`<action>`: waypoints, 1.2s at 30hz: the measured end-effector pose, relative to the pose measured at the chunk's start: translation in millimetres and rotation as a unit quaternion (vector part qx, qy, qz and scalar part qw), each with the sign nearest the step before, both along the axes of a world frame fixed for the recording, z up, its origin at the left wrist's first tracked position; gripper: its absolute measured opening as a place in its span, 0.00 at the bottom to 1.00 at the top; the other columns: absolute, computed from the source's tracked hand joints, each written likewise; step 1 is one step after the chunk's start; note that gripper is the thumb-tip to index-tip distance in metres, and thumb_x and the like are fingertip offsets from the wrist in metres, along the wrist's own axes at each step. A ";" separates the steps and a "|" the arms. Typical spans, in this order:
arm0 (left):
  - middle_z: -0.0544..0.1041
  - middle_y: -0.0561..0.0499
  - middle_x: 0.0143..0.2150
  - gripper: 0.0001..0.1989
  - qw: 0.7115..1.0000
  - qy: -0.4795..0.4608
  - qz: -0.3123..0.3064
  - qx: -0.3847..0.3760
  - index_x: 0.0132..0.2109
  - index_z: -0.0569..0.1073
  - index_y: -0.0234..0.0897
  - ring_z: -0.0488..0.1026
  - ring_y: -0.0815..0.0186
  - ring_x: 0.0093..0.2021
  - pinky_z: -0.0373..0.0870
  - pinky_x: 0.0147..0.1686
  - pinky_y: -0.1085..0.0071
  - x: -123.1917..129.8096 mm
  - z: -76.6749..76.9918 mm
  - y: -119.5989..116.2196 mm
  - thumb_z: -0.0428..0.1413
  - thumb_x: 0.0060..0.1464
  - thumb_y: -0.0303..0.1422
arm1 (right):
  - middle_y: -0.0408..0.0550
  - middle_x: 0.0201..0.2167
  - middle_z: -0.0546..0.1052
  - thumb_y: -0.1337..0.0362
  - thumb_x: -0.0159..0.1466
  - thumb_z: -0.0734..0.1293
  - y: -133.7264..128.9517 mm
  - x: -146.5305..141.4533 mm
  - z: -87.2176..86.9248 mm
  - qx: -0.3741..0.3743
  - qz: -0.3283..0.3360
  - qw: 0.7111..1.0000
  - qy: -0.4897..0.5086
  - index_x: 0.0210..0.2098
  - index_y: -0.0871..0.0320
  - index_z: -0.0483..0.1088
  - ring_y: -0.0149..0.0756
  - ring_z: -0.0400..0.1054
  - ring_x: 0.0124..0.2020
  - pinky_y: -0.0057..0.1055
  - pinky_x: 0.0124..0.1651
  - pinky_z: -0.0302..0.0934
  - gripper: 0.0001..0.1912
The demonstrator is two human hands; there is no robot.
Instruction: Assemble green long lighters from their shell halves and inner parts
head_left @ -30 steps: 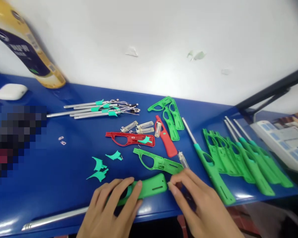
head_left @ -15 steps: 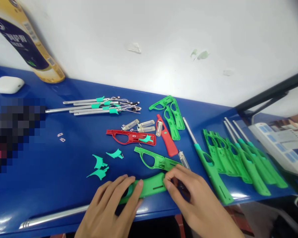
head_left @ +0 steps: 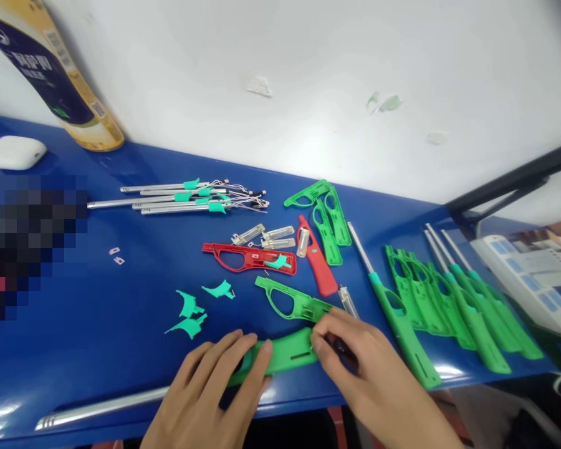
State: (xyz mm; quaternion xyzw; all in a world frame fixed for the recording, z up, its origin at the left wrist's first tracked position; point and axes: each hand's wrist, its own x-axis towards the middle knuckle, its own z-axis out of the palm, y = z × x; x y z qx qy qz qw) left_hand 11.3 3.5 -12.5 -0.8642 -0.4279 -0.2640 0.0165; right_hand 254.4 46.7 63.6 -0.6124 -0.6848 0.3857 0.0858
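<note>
A green long-necked lighter (head_left: pixel 287 353) lies at the table's front edge, its metal tube (head_left: pixel 105 406) pointing left. My left hand (head_left: pixel 215 386) is closed over the lighter's trigger end, fingers pressing it down. At the handle's right end, my right hand (head_left: pixel 355 362) pinches with thumb and forefinger. A dark, rounded tool handle (head_left: pixel 345 350) shows within that hand; its working end is mostly hidden by the fingers. Just behind lies an open green handle shell (head_left: pixel 299 304). Several turquoise triggers (head_left: pixel 188 325) lie left of it.
Red shells (head_left: pixel 250 258), clear fuel tanks (head_left: pixel 279 237) and wired metal tubes (head_left: pixel 177 198) lie farther back. Green lighters (head_left: pixel 402 330) and stacked green shells (head_left: pixel 414 284) are on the right, near a white power strip (head_left: pixel 528 280). A yellow bottle (head_left: pixel 70 87) stands back left.
The view has shifted slightly. Both hands keep their places on the lighter; the right hand's fingers have turned a little at the handle end, showing more of the dark handle.
</note>
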 end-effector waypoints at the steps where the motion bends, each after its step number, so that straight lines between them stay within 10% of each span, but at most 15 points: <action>1: 0.77 0.40 0.59 0.21 1.000 0.000 0.000 -0.001 0.65 0.74 0.35 0.73 0.50 0.60 0.67 0.57 0.54 -0.2 -0.1 0.2 0.59 0.66 0.26 | 0.41 0.36 0.73 0.56 0.76 0.57 -0.2 -0.1 -0.8 0.004 -0.003 1.000 0.001 0.35 0.52 0.66 0.34 0.68 0.36 0.35 0.39 0.56 0.14; 36: 0.77 0.38 0.58 0.20 1.000 -0.012 -0.009 -0.004 0.64 0.74 0.33 0.73 0.49 0.59 0.66 0.55 0.54 2.1 -0.5 1.3 0.59 0.67 0.26 | 0.40 0.37 0.73 0.52 0.77 0.56 -2.3 8.1 -7.6 0.028 0.009 0.999 -0.033 0.37 0.48 0.67 0.37 0.67 0.36 0.39 0.41 0.56 0.15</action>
